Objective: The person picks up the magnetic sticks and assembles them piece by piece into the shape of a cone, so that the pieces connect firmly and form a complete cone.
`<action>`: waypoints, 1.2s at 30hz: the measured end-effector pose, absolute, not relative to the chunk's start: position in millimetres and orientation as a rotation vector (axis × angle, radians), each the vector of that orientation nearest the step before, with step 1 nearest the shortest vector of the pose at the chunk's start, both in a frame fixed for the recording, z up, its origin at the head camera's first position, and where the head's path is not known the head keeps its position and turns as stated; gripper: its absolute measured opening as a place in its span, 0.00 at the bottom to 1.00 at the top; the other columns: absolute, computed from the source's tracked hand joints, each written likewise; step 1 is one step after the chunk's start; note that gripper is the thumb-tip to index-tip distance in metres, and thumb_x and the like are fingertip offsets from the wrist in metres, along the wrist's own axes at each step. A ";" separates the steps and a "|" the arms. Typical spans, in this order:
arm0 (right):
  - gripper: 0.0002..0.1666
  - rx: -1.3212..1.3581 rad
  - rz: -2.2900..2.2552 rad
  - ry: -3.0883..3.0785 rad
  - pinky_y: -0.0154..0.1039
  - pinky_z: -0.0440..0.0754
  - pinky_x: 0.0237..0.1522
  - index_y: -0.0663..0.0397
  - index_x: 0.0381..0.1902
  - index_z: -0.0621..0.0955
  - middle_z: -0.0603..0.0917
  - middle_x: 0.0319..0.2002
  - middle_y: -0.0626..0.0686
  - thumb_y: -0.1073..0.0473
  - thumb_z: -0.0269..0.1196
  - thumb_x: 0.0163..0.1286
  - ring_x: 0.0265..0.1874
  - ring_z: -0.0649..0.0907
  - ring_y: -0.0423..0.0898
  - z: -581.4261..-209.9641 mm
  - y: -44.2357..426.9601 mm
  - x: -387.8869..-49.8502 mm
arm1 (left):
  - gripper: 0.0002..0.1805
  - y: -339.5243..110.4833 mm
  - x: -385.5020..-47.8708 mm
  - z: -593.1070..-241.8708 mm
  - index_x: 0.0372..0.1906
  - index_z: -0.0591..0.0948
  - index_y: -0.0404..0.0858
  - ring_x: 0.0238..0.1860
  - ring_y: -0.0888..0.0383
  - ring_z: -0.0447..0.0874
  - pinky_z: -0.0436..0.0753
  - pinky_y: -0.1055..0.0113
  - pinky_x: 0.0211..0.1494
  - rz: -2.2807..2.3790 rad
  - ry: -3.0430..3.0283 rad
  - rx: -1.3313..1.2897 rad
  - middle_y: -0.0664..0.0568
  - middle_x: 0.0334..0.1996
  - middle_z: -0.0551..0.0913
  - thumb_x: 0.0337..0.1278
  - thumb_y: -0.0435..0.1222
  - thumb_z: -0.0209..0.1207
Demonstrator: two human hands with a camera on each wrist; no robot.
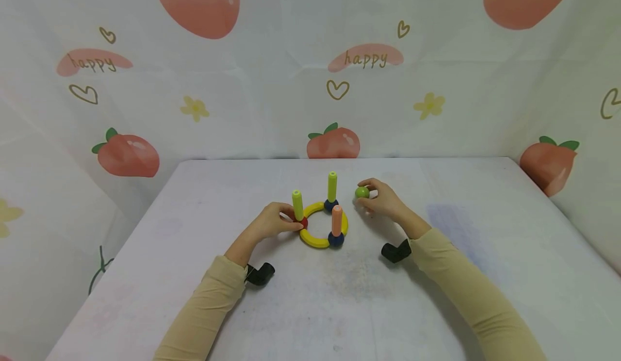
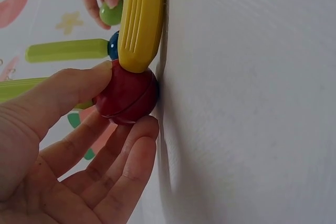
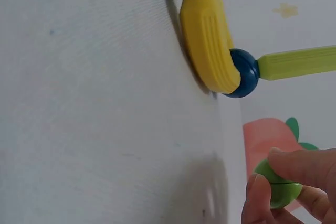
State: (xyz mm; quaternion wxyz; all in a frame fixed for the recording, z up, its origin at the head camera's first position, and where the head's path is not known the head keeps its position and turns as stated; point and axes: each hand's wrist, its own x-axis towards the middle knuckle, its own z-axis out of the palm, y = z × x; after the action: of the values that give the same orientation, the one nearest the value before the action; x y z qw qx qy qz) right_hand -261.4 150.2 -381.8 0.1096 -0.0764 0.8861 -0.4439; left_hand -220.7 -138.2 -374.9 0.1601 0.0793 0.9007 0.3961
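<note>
My left hand (image 1: pixel 269 222) pinches a red ball (image 2: pixel 128 94) at the left side of a toy ring, thumb on one side and fingers beneath. Curved yellow pieces (image 1: pixel 315 242) and two dark blue balls (image 1: pixel 336 239) make up the rest of the ring, which lies on the table. Upright sticks rise from the balls: a yellow-green stick (image 1: pixel 298 206) on the red one, another yellow-green stick (image 1: pixel 332 187) at the back, and an orange stick (image 1: pixel 337 221) in front. To the right of the ring, my right hand (image 1: pixel 383 201) holds a green ball (image 3: pixel 283 184) between thumb and fingers, above the table.
The white table (image 1: pixel 310 307) reaches back to a patterned cloth (image 1: pixel 271 97) with peaches, hearts and flowers. Each wrist carries a black camera mount, the left mount (image 1: pixel 261 274) and the right mount (image 1: pixel 396 251). A green cord (image 1: pixel 101 266) shows beyond the table's left edge.
</note>
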 end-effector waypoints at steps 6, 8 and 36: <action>0.29 -0.296 -1.374 2.579 0.36 0.83 0.35 0.62 0.63 0.66 0.67 0.60 0.69 0.62 0.59 0.66 0.36 0.83 0.54 -374.7 157.6 -255.7 | 0.18 -135.1 -221.6 -375.4 0.45 0.81 0.35 0.43 0.52 0.82 0.77 0.69 0.34 1.133 2.585 0.242 0.45 0.44 0.83 0.49 0.39 0.66; 0.29 -0.305 -1.373 2.583 0.37 0.83 0.36 0.62 0.63 0.66 0.67 0.60 0.69 0.61 0.59 0.66 0.40 0.83 0.57 -372.2 159.7 -254.4 | 0.18 -133.0 -221.7 -375.6 0.45 0.81 0.35 0.42 0.53 0.82 0.77 0.69 0.35 1.128 2.591 0.254 0.45 0.43 0.83 0.49 0.39 0.66; 0.28 -0.398 -1.461 2.638 0.31 0.80 0.37 0.55 0.62 0.67 0.71 0.58 0.62 0.57 0.60 0.66 0.36 0.83 0.46 -324.7 173.0 -224.9 | 0.16 -97.6 -220.3 -381.8 0.43 0.82 0.35 0.36 0.58 0.80 0.77 0.72 0.34 1.169 2.545 0.348 0.47 0.41 0.83 0.48 0.37 0.67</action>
State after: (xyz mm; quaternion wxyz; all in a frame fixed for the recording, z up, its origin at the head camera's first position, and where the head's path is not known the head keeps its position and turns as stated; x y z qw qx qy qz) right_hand -224.9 173.0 -324.7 0.0500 -0.1307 0.8661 -0.4799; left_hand -220.3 -97.6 -381.8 0.1592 0.1218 0.8903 0.4088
